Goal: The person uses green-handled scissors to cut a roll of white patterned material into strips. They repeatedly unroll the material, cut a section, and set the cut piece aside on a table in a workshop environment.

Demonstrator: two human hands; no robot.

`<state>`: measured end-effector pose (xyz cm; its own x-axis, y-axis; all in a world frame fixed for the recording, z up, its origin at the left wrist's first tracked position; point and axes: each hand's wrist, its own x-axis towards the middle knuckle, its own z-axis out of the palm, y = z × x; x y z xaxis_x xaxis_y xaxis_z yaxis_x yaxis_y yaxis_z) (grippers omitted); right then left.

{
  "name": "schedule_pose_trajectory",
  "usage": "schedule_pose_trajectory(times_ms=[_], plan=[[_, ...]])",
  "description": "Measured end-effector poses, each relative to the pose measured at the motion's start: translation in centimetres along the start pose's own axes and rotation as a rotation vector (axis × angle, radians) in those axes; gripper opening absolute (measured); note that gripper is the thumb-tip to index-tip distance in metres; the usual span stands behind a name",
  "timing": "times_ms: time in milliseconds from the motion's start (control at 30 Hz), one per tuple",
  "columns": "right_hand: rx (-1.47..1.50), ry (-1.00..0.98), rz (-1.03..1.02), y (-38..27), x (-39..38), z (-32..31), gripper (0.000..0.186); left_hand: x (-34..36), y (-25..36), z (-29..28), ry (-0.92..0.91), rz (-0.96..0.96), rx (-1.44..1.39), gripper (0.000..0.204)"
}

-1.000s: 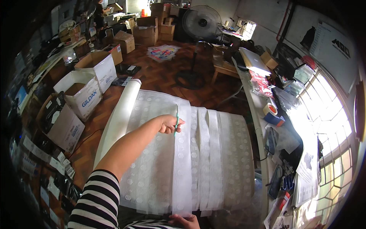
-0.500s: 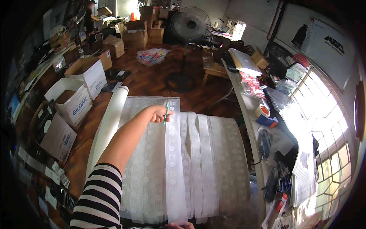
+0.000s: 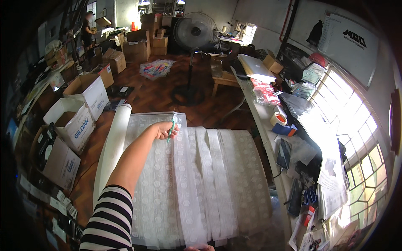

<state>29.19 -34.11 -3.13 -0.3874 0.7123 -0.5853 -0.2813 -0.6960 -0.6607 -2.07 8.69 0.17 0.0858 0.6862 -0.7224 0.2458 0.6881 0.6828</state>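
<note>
My left hand (image 3: 164,131), at the end of an arm in a striped sleeve, is closed on a slim green pen-like tool (image 3: 169,138). It rests near the far end of a printed translucent strip (image 3: 184,188), by the strip's left edge. That strip lies lengthwise over a wide spread of pale printed sheeting (image 3: 153,196). At the bottom rim only the fingers of my right hand (image 3: 201,248) show, at the strip's near end; what they do is cut off. A thick white roll (image 3: 114,146) lies along the sheeting's left side.
Open cartons (image 3: 75,129) stand on the floor to the left. A long cluttered table (image 3: 270,146) runs along the right, holding tape, scissors (image 3: 310,195) and papers. Beyond the sheeting stands a large fan (image 3: 194,31). Far left, a person (image 3: 87,31) stands beside a work surface.
The whole view has shifted, so the room appears further left. My left hand and the green tool keep about the same place on the strip; my right fingers remain at its near end.
</note>
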Motion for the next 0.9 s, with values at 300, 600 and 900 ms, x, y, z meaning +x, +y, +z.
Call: schedule_pose_trajectory(times_ms=[300,600,900], plan=[[-0.141,0.103,-0.118,-0.4,-0.5,-0.7,0.019,-0.8,0.7,2.7,0.037,0.268,0.038,0.026],[-0.721,0.176,-0.551,-6.7,0.6,-1.1,0.042,-14.4,-9.7,10.7,0.311,0.241,0.482,0.059],[-0.137,0.024,-0.67,-8.4,1.8,2.1,0.039,-12.6,-13.3,15.6,-0.075,0.261,-0.133,0.071]])
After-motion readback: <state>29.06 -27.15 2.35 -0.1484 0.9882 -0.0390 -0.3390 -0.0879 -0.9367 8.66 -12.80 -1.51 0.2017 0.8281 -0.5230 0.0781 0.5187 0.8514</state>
